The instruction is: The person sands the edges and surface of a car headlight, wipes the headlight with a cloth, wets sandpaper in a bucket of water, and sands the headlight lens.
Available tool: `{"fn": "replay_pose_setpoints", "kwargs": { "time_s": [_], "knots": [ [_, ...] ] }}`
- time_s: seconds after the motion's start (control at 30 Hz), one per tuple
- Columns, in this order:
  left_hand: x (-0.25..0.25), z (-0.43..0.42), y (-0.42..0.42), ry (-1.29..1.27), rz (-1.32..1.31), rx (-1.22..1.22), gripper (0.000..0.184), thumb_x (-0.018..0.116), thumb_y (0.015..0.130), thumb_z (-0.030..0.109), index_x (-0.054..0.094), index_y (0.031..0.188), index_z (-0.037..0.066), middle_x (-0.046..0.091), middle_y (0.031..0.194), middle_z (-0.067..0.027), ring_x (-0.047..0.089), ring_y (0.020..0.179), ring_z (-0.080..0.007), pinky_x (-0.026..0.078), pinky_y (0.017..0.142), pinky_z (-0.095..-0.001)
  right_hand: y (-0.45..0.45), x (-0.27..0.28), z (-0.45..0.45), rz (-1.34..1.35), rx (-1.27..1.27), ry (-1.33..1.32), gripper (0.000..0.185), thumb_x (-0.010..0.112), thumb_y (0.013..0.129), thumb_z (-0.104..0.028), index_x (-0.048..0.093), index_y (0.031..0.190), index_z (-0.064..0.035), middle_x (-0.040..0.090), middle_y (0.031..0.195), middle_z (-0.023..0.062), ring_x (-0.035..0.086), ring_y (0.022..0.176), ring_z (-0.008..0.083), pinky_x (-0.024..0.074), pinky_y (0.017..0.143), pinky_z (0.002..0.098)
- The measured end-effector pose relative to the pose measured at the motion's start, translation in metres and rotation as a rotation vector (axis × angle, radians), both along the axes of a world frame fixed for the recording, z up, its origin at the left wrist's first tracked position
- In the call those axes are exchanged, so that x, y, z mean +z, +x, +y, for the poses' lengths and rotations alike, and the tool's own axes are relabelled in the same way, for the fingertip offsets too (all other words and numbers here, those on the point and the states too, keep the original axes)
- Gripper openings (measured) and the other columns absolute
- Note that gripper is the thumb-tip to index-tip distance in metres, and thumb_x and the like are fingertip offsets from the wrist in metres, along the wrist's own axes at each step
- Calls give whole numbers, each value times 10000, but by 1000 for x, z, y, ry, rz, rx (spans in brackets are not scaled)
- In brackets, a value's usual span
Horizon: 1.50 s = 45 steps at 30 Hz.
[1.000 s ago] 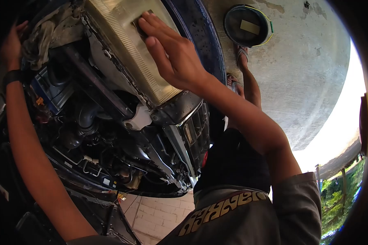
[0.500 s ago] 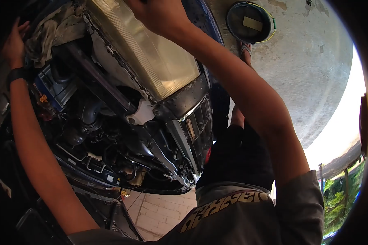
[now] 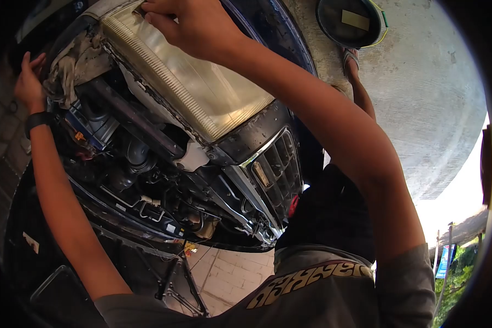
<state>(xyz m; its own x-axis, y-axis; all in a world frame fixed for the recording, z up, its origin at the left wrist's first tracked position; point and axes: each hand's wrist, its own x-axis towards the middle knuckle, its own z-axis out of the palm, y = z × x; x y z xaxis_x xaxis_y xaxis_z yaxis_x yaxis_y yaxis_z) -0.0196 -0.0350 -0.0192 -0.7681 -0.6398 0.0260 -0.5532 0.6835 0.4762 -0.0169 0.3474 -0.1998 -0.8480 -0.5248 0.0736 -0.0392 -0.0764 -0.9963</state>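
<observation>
A large yellowed, hazy car headlight [image 3: 202,87] fills the upper middle, with a ribbed strip along one edge. My right hand [image 3: 194,24] is at its far upper corner, fingers closed and pressed together against the lens. A small dark bit shows by the fingertips, too hidden to name. At the far left, my left hand [image 3: 30,87], with a black band on the wrist, rests by the car's edge, fingers apart and holding nothing visible. Beside it lies a crumpled, dirty grey cloth [image 3: 68,74].
The open engine bay [image 3: 142,158] holds a battery [image 3: 90,128], hoses and metal bars. A grille [image 3: 276,169] adjoins the headlight. On the concrete floor [image 3: 421,109] stands a dark bucket [image 3: 339,35] with a pale rectangular piece inside, near my sandalled foot [image 3: 351,60].
The view has shifted, so the car and bucket sit farther right and the bucket higher. My right hand has moved left across the headlight to its far corner. My left hand stays by the cloth.
</observation>
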Motion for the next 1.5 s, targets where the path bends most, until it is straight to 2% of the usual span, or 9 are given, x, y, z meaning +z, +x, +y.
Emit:
{"fn": "replay_pose_setpoints", "kwargs": {
  "time_s": [0.23,0.43,0.6,0.87,1.1,1.3,1.33,1.4,1.5],
  "knots": [
    [3,-7,1,122,35,91,373,665,1024,267,734,956,-93,766,1079,-229,744,1013,-269,569,977,-332,127,20,106,-61,-78,56,314,754,908,-76,737,1219,-41,703,1314,164,616,1315,333,526,1105,421],
    [-2,-11,4,73,30,23,360,658,1029,246,726,975,-103,762,1090,-236,743,1030,-281,573,973,-328,5,9,-4,-3,-110,10,145,634,985,-165,682,977,-29,718,970,79,708,1037,323,593,877,462],
    [1,-13,6,66,32,1,340,633,1041,211,714,1041,-120,748,1115,-262,738,1062,-314,577,998,-360,151,24,132,-86,-14,80,302,744,907,-81,752,1204,-26,701,1300,189,627,1294,343,532,1096,438],
    [-1,-22,8,62,59,-40,321,597,1055,169,699,1101,-132,735,1121,-272,725,1100,-349,578,1042,-410,7,1,0,-110,-42,-57,205,713,933,-125,769,1118,-57,732,1225,163,662,1239,317,578,993,412],
    [0,1,11,17,11,-64,357,473,1089,119,614,1302,-130,707,1211,-264,699,1166,-352,546,1083,-406,119,23,105,-61,-100,116,331,765,880,-26,755,1211,-29,725,1262,176,648,1275,317,562,1051,401],
    [1,13,8,-20,-65,-49,409,384,1103,122,566,1385,-110,689,1278,-252,671,1227,-331,515,1113,-388,19,2,6,-30,10,330,242,706,984,-207,784,1141,-40,786,967,154,758,680,230,595,652,366],
    [2,8,10,-18,-56,-61,409,386,1102,124,567,1387,-108,689,1282,-251,671,1229,-328,512,1115,-387,52,16,28,-31,-220,36,154,715,942,-137,772,1066,-65,769,1098,162,741,1092,297,624,847,412],
    [-3,8,9,-7,-63,-59,411,392,1101,133,571,1386,-104,687,1291,-250,670,1231,-321,509,1115,-381,118,36,90,-103,-112,76,307,749,891,28,762,1196,-4,688,1321,211,576,1355,336,465,1157,448],
    [1,17,6,-23,-72,-33,418,397,1106,159,583,1376,-100,686,1301,-244,671,1231,-307,510,1108,-369,131,42,105,-137,-88,123,292,742,898,25,766,1187,-6,704,1295,203,611,1322,330,485,1141,434]
  ]
}}
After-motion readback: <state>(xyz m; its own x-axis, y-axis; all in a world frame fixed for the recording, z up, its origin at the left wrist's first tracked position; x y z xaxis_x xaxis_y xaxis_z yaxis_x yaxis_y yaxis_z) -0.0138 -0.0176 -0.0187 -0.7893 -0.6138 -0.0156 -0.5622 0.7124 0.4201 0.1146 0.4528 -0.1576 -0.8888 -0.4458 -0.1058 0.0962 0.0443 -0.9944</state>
